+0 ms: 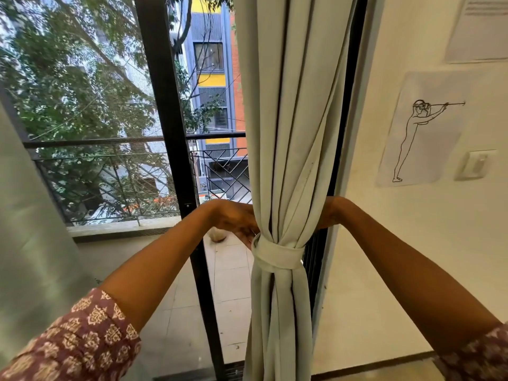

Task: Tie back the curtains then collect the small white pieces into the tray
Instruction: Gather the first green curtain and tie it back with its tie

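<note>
Two bare forearms reach up from the lower corners of the frame and meet at the curtain [291,119], which hangs in the centre, gathered into a tight bunch. A tie [277,255] of the same pale cloth wraps around the bunch just below mid-frame, cinching it narrow; below it the folds fall straight to the bottom edge.

The left hand [236,220] sits against the curtain's left side, just above the tie, wrist bent down, fingers curled toward the cloth. Whether they pinch the tie's end or only press on it cannot be told. The right hand [327,213] goes behind the curtain's right edge; only the wrist shows, so its fingers cannot be judged.

Both sleeves [82,345], patterned in mauve and cream, sit at the bottom corners.

Left of the curtain stands a dark door frame [167,105], with a balcony railing [110,171], trees and a building beyond. At the far left edge hangs a blurred second curtain [27,229]. On the white wall to the right are a line drawing [423,127] of a figure and a switch [475,165] beside it.

No white pieces or tray are in view.
</note>
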